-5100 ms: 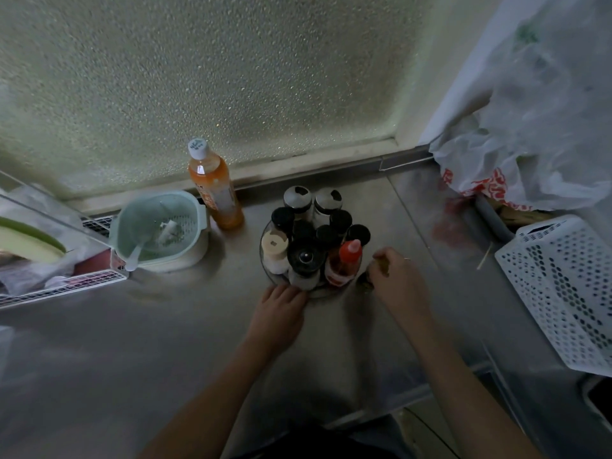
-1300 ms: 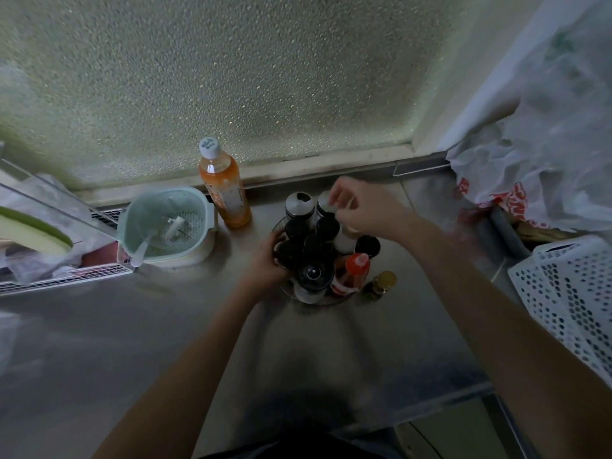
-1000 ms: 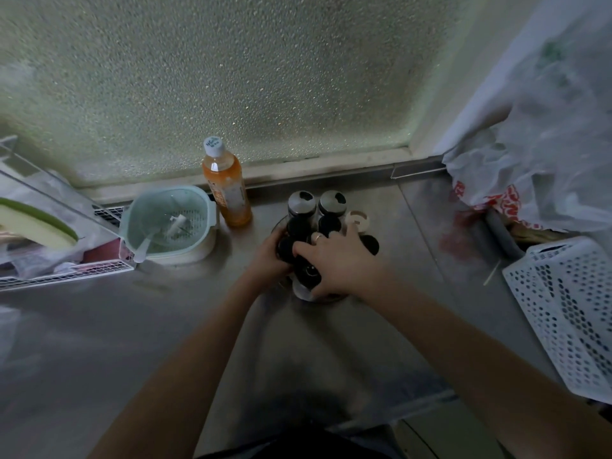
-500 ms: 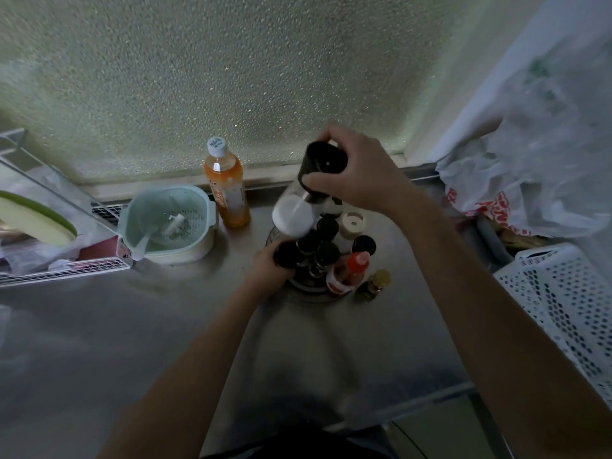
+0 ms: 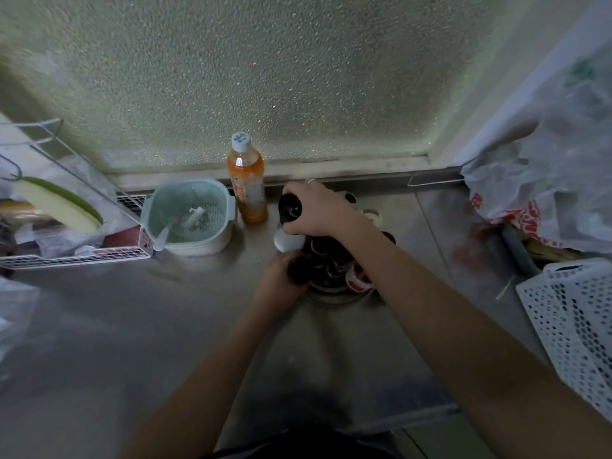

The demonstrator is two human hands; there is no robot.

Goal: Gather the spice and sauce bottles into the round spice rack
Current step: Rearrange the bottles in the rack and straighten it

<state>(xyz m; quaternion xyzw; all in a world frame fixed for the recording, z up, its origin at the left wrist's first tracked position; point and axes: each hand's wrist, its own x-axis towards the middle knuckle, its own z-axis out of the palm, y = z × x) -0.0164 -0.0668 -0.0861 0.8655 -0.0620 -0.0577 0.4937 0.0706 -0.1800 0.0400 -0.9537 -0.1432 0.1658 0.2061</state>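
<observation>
The round spice rack (image 5: pixel 331 293) stands on the steel counter, crowded with several dark-capped bottles (image 5: pixel 326 256) and a red-labelled sauce bottle (image 5: pixel 357 281). My right hand (image 5: pixel 318 210) grips a black-capped shaker with a white body (image 5: pixel 288 226), tilted over the rack's far left side. My left hand (image 5: pixel 280 283) holds a dark-capped bottle (image 5: pixel 298 270) at the rack's near left edge. My right forearm hides the rack's right side.
An orange drink bottle (image 5: pixel 246 183) stands by the window behind the rack. A pale green strainer bowl (image 5: pixel 188 215) sits to its left, next to a wire rack (image 5: pixel 66 240). Plastic bags (image 5: pixel 546 180) and a white perforated basket (image 5: pixel 576 319) crowd the right.
My right hand has lowered the white-bodied shaker from high above the rack down to its far left side. My left hand stays at the rack's near left edge.
</observation>
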